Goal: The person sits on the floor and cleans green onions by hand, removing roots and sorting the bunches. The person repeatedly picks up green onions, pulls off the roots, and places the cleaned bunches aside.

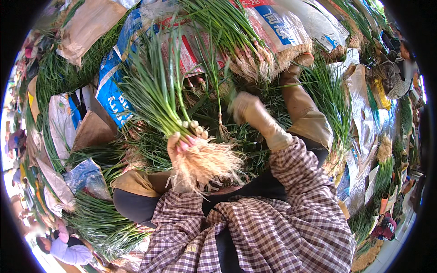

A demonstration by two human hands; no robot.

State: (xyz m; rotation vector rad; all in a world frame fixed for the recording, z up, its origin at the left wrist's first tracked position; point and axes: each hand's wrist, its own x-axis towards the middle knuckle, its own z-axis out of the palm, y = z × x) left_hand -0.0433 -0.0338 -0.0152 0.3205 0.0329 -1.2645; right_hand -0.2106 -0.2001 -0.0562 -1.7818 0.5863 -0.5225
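My left hand (173, 147) is closed around the lower stems of a bunch of green onions (160, 109). Their long leaves fan up and left; pinkish-white bases and a thick tuft of pale roots (208, 160) spill over the wrist. Several small white bulbs (194, 126) show at the bunch's edge. To the right, my right hand (249, 107), in what looks like a pale glove, is motion-blurred, and its fingers are unclear. Just left of it a single green onion (218, 92) stands roots down, seemingly apart from the hand. Loose green leaves (252, 153) lie below, between my legs.
A big heap of green onions (252, 56) rests on printed sacks (273, 24) ahead. More bundles lie left (99, 221) and right (336, 112) of my knees. A blue sack (114, 92) stands at left. Other people sit at lower left (68, 250) and upper right (392, 76).
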